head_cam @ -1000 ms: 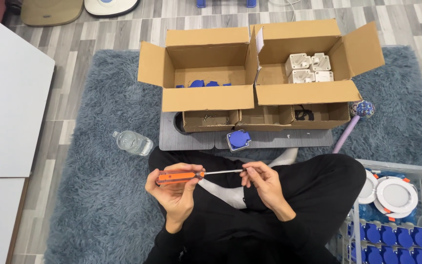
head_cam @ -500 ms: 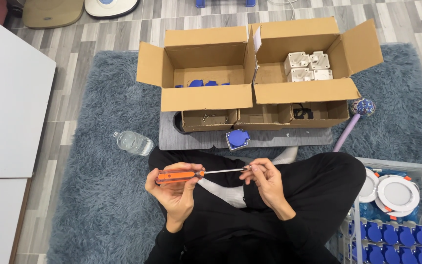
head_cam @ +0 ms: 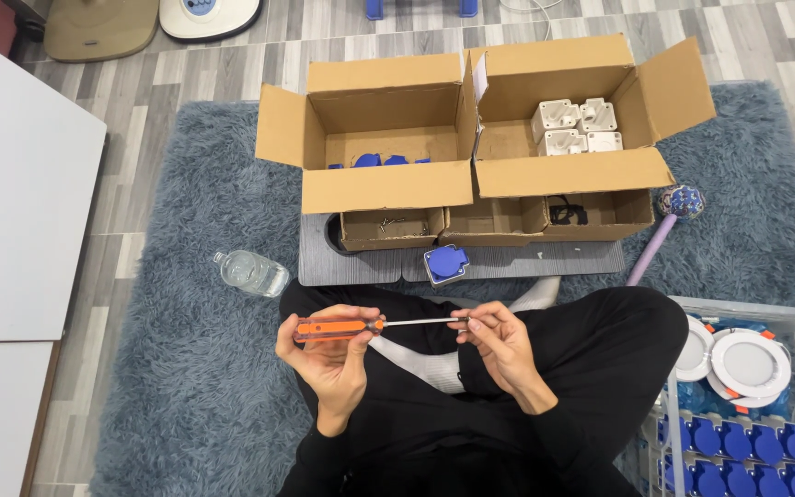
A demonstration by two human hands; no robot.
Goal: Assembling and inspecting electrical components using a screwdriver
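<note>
Left hand (head_cam: 328,354) grips an orange-handled screwdriver (head_cam: 374,325); right hand (head_cam: 499,345) pinches its tip; the blue socket (head_cam: 445,263) lies untouched on the board.

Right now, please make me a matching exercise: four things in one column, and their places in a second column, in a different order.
Things:
1. screwdriver
2. water bottle
3. white parts
4. single blue socket

Places:
A. inside the right cardboard box
B. lying on the grey rug, left of the knees
C. held between left hand and right hand
D. on the grey board in front of the boxes

Pairs: 1-C, 2-B, 3-A, 4-D
</note>
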